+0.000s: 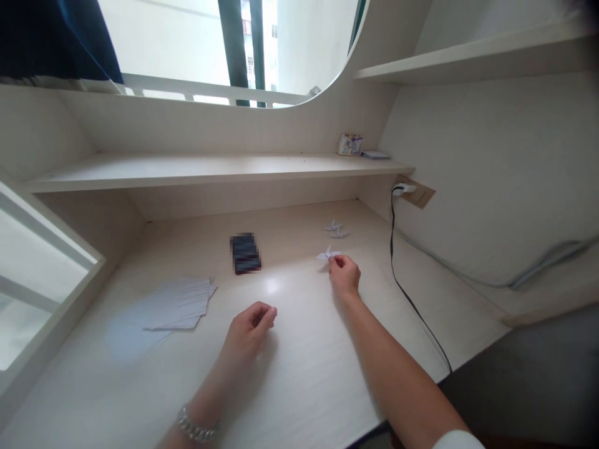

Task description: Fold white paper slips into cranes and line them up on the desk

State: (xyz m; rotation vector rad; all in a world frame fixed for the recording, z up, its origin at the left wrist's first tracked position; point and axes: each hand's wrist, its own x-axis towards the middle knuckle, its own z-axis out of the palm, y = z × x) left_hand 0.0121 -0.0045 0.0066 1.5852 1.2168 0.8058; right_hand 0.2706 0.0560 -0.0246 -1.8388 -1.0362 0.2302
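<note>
My right hand (345,274) pinches a small white folded paper crane (329,254) by one end, just above the desk or touching it; I cannot tell which. Behind it, two more paper cranes (335,229) of the same white paper rest close together on the desk. My left hand (250,327) hovers over or lies lightly on the desk to the left, its fingers curled and the thumb against the index finger, with nothing visible in them. A fanned stack of white paper sheets (185,304) lies to the left of that hand.
A dark, pixelated rectangular object (245,253) lies mid-desk. A black cable (407,290) runs from the wall socket (418,192) down across the desk's right side. Above the back of the desk, a shelf (210,165) carries a small colourful packet (350,144) and a flat pad (375,154).
</note>
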